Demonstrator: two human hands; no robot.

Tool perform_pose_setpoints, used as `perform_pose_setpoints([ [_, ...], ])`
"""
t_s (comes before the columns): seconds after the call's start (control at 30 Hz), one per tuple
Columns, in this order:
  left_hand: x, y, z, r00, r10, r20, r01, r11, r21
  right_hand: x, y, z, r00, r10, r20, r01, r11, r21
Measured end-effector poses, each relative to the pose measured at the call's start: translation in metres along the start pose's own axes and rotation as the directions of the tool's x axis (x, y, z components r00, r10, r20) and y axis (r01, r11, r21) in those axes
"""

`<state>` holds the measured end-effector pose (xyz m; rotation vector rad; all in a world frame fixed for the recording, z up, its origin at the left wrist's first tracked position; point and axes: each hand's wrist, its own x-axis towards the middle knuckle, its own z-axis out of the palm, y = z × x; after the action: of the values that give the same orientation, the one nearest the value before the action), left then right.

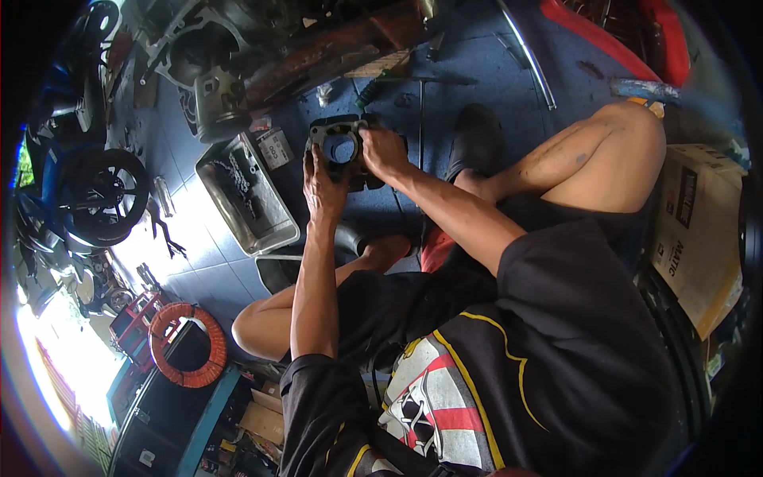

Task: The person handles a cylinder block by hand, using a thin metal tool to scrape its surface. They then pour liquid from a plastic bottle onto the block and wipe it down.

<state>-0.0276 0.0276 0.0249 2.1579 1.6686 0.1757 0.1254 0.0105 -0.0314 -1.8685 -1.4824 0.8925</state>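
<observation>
A dark engine cylinder block [337, 129] with a round bore through its middle is held over the blue floor, between my legs. My left hand [324, 189] grips its left side, fingers stretched along the edge and thumb near the bore. On the opposite side, my right hand [383, 153] is closed against the upper right corner of the block. Whether its curled fingers also hold something small cannot be made out. Just left of the block stands a metal tray [280, 238] with a chain [241, 187] in it. A small white box [275, 149] lies by the tray's far end.
A piston-like metal part [220, 106] and engine casings [199, 48] are at the upper left. Beyond the block lies a T-handle wrench [421, 119]. A chrome tube [528, 56] rests farther right. A cardboard box [695, 230] is at my right, an orange ring [187, 346] at lower left.
</observation>
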Motion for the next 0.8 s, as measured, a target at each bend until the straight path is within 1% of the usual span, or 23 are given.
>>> perform_pose_setpoints([
  [0.03,-0.004,-0.001,-0.001,0.998,-0.028,0.058,0.031,0.999,-0.043,-0.001,0.001,0.001,0.999,-0.028,-0.019,0.029,0.999,0.040],
  [0.07,-0.006,-0.001,-0.001,0.997,-0.032,0.066,0.035,0.998,-0.045,-0.010,0.000,0.000,1.000,-0.022,-0.013,0.022,0.999,0.039],
  [0.13,-0.005,-0.006,0.002,0.999,0.029,0.021,-0.029,0.999,-0.015,-0.022,-0.003,-0.005,0.998,0.047,0.047,-0.047,0.999,-0.002],
  [0.17,-0.005,-0.009,0.004,0.998,0.070,0.003,-0.070,0.998,0.009,-0.023,-0.004,-0.002,0.996,0.080,0.025,-0.080,0.997,-0.012],
  [0.2,-0.002,-0.008,0.004,0.998,0.064,-0.008,-0.064,0.998,0.007,-0.017,-0.005,-0.001,0.997,0.069,0.027,-0.069,0.998,-0.016],
  [0.27,-0.005,-0.009,0.000,0.997,0.016,0.077,-0.013,0.999,-0.035,-0.014,-0.008,0.006,0.997,0.080,-0.023,-0.080,0.997,0.003],
  [0.3,-0.007,-0.007,-0.004,0.998,0.004,0.069,-0.002,0.999,-0.035,-0.022,-0.009,0.001,0.996,0.083,0.016,-0.083,0.996,0.029],
  [0.37,-0.007,0.002,-0.012,0.994,0.030,0.102,-0.031,1.000,0.004,-0.034,-0.014,-0.012,0.996,0.076,0.035,-0.077,0.997,0.028],
  [0.4,-0.004,0.006,-0.017,0.996,0.022,0.083,-0.023,1.000,0.002,-0.034,-0.016,-0.015,0.996,0.079,0.047,-0.080,0.996,0.029],
  [0.43,-0.003,0.010,-0.022,0.991,0.028,0.134,-0.027,1.000,-0.010,-0.023,-0.011,-0.007,0.992,0.110,0.058,-0.111,0.994,0.014],
  [0.47,-0.006,0.010,-0.026,0.981,0.031,0.193,-0.028,0.999,-0.019,-0.025,-0.010,-0.002,0.993,0.099,0.070,-0.101,0.995,0.015],
  [0.5,-0.006,0.004,-0.024,0.976,0.047,0.211,-0.048,0.999,-0.001,-0.028,-0.010,0.000,0.997,0.058,0.052,-0.059,0.998,0.017],
  [0.53,-0.005,-0.001,-0.021,0.979,0.038,0.203,-0.038,0.999,-0.002,-0.030,-0.008,-0.001,0.999,0.014,0.031,-0.014,1.000,0.015],
  [0.57,-0.007,-0.004,-0.017,0.981,0.039,0.192,-0.040,0.999,0.006,-0.034,-0.004,-0.006,0.999,-0.024,0.048,0.023,1.000,0.010],
  [0.67,-0.006,-0.005,-0.016,0.986,0.047,0.159,-0.048,0.999,0.005,-0.028,0.000,-0.014,0.997,-0.043,0.065,0.045,0.998,-0.032],
  [0.7,-0.006,-0.007,-0.015,0.984,0.049,0.170,-0.048,0.999,-0.009,-0.031,0.002,-0.010,0.997,-0.036,0.069,0.039,0.998,-0.044],
  [0.8,-0.010,-0.011,-0.016,0.982,0.065,0.176,-0.063,0.998,-0.016,-0.057,0.002,-0.001,0.992,-0.083,0.094,0.086,0.996,-0.034],
])
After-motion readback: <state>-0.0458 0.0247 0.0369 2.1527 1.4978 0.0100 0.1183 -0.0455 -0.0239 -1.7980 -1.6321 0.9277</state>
